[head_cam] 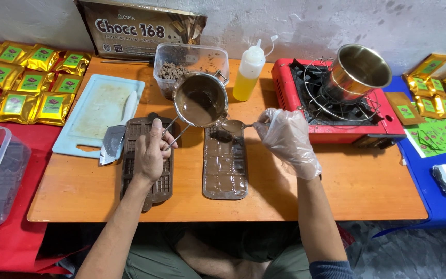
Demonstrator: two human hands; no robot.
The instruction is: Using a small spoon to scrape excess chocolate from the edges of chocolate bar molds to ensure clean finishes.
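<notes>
My left hand (150,152), bare, grips the wire handle of a small metal melting pot (201,99) with melted chocolate in it, tilted toward me above the table. My right hand (287,139), in a clear plastic glove, holds a spoon (233,126) full of chocolate just under the pot's lip. Below the spoon lies a brown bar mould (225,165), most of its cells filled with chocolate. A second, empty brown mould (148,178) lies under my left hand.
On the orange table (367,191): a pale blue cutting board (96,111) with a knife (113,140), a clear tub of chocolate bits (174,64), a yellow squeeze bottle (248,72), a red stove (305,98) bearing a steel pot (360,70). Gold packets (21,77) lie left and right.
</notes>
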